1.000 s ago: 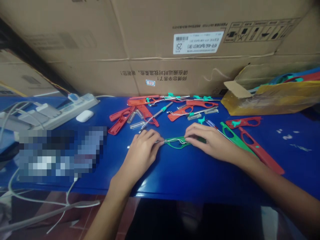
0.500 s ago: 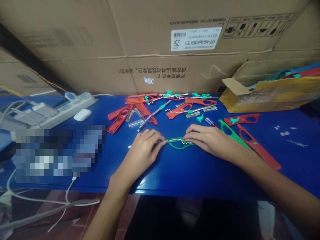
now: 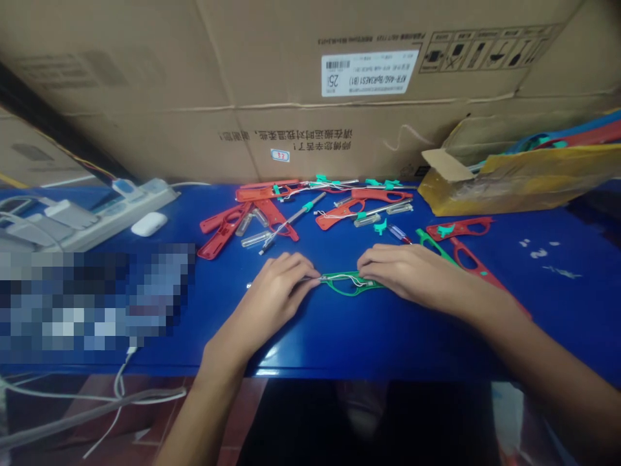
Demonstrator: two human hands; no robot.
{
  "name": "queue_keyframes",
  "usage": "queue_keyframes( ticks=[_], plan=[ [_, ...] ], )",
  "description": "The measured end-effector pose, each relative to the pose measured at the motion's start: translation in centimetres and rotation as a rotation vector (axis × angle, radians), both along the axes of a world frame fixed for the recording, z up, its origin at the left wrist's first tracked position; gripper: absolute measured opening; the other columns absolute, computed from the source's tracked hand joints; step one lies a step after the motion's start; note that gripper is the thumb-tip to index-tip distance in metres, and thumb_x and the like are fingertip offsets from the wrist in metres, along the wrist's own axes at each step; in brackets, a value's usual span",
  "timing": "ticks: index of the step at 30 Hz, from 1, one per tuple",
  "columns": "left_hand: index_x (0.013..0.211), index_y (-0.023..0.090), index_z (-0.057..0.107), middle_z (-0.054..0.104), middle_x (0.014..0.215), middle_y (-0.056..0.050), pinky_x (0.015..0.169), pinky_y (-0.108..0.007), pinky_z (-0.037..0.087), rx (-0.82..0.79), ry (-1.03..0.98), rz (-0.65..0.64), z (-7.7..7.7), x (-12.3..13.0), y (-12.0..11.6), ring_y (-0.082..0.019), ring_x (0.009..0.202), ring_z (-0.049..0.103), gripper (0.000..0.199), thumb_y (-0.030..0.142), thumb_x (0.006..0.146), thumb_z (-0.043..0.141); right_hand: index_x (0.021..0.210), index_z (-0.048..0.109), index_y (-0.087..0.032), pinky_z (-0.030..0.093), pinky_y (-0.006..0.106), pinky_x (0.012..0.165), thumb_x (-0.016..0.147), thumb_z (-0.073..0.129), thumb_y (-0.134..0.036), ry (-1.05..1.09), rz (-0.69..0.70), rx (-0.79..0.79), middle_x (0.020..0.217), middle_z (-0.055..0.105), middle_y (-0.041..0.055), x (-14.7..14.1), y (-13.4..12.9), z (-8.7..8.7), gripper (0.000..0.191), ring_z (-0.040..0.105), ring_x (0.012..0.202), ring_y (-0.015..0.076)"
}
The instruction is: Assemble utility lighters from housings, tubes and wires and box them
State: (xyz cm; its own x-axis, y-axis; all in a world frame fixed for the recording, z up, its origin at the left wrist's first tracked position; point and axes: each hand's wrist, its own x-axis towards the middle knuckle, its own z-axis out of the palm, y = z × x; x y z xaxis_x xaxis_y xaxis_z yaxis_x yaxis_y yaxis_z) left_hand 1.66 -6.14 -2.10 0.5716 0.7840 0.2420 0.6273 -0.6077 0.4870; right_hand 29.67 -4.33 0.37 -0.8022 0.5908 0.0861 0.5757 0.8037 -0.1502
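A green lighter shell half point(image 3: 345, 291) lies low over the blue table, its open side up. White wires point(image 3: 347, 278) run along inside it, and a thin metal tube point(image 3: 310, 279) extends from its left end. My left hand point(image 3: 279, 285) is closed, thumb and fingers pinching the tube where it meets the shell. At the shell's right end my right hand point(image 3: 405, 275) is closed over the handle part. Its fingertips are bent together and hide that end of the shell.
Behind my hands lie red lighter shells point(image 3: 224, 233), clear fuel tanks point(image 3: 255, 239) and teal triggers point(image 3: 381, 226). A screwdriver point(image 3: 398, 233) lies beyond my right hand. A yellow-taped box point(image 3: 524, 184) stands back right, a power strip point(image 3: 129, 210) and earphone case point(image 3: 149, 224) left.
The view has turned slightly right. My right hand now covers more of the shell's right end, and the wire ends show more clearly. My left hand keeps its pinch.
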Motion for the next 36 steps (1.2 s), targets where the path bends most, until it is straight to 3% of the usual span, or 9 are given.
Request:
queue_keyframes(
  ticks=[3, 6, 9, 18, 24, 31, 36],
  plan=[
    [0.103, 0.023, 0.068, 0.068, 0.108, -0.001, 0.089, -0.036, 0.044, 0.013, 0.008, -0.013, -0.1, -0.1, 0.0, -0.017, 0.096, 0.060, 0.014, 0.030, 0.104, 0.056, 0.097, 0.071, -0.017, 0.040, 0.032, 0.066, 0.094, 0.051, -0.002, -0.173, 0.030, 0.061, 0.108, 0.071, 0.0065, -1.2, -0.1, 1.1, 0.025, 0.062, 0.098, 0.0216],
    [0.102, 0.023, 0.068, 0.069, 0.107, 0.000, 0.089, -0.036, 0.043, 0.026, 0.009, -0.017, 0.0, -0.1, -0.1, -0.017, 0.095, 0.061, 0.013, 0.030, 0.103, 0.057, 0.088, 0.068, -0.017, 0.034, 0.033, 0.061, 0.094, 0.056, -0.008, -0.277, -0.015, 0.036, 0.099, 0.070, 0.0066, -2.5, -0.1, 2.5, 0.016, 0.060, 0.092, 0.0220],
    [0.102, 0.023, 0.069, 0.069, 0.107, 0.000, 0.089, -0.036, 0.043, 0.032, 0.005, -0.009, 0.1, -0.1, -0.1, -0.017, 0.095, 0.061, 0.013, 0.029, 0.103, 0.057, 0.089, 0.066, -0.017, 0.035, 0.033, 0.064, 0.096, 0.057, -0.014, -0.250, -0.056, -0.039, 0.099, 0.068, 0.0062, -3.0, 0.0, 3.2, 0.012, 0.060, 0.089, 0.0200],
    [0.101, 0.024, 0.071, 0.070, 0.105, -0.001, 0.085, -0.034, 0.043, 0.026, -0.001, -0.015, 0.1, 0.2, -0.2, -0.017, 0.092, 0.062, 0.014, 0.029, 0.102, 0.058, 0.085, 0.065, -0.020, 0.042, 0.035, 0.080, 0.099, 0.050, -0.018, -0.097, -0.072, -0.192, 0.115, 0.066, 0.0054, -0.9, 0.1, 2.5, 0.020, 0.060, 0.104, 0.0208],
    [0.101, 0.025, 0.072, 0.070, 0.105, 0.000, 0.083, -0.034, 0.042, 0.038, 0.029, -0.024, 0.3, 0.9, -0.3, -0.017, 0.091, 0.062, 0.015, 0.030, 0.103, 0.057, 0.085, 0.069, -0.022, 0.043, 0.033, 0.079, 0.095, 0.055, -0.016, -0.104, -0.086, -0.226, 0.120, 0.064, 0.0041, -0.6, 0.1, 2.6, 0.018, 0.061, 0.105, 0.0213],
    [0.100, 0.024, 0.071, 0.071, 0.105, 0.000, 0.082, -0.035, 0.041, 0.045, 0.041, -0.027, 0.3, 1.0, -0.4, -0.017, 0.091, 0.061, 0.016, 0.031, 0.103, 0.058, 0.087, 0.069, -0.021, 0.044, 0.033, 0.079, 0.097, 0.049, -0.019, -0.066, -0.120, -0.313, 0.112, 0.066, 0.0060, -0.9, -0.5, 3.2, 0.023, 0.062, 0.092, 0.0196],
    [0.099, 0.024, 0.070, 0.071, 0.106, 0.001, 0.082, -0.034, 0.040, 0.041, 0.054, -0.034, 0.4, 1.0, -0.4, -0.017, 0.091, 0.062, 0.013, 0.032, 0.102, 0.059, 0.093, 0.069, -0.023, 0.046, 0.032, 0.080, 0.096, 0.051, -0.026, 0.025, -0.107, -0.369, 0.118, 0.065, 0.0047, 0.5, -0.5, 2.7, 0.018, 0.064, 0.091, 0.0192]
  ],
)
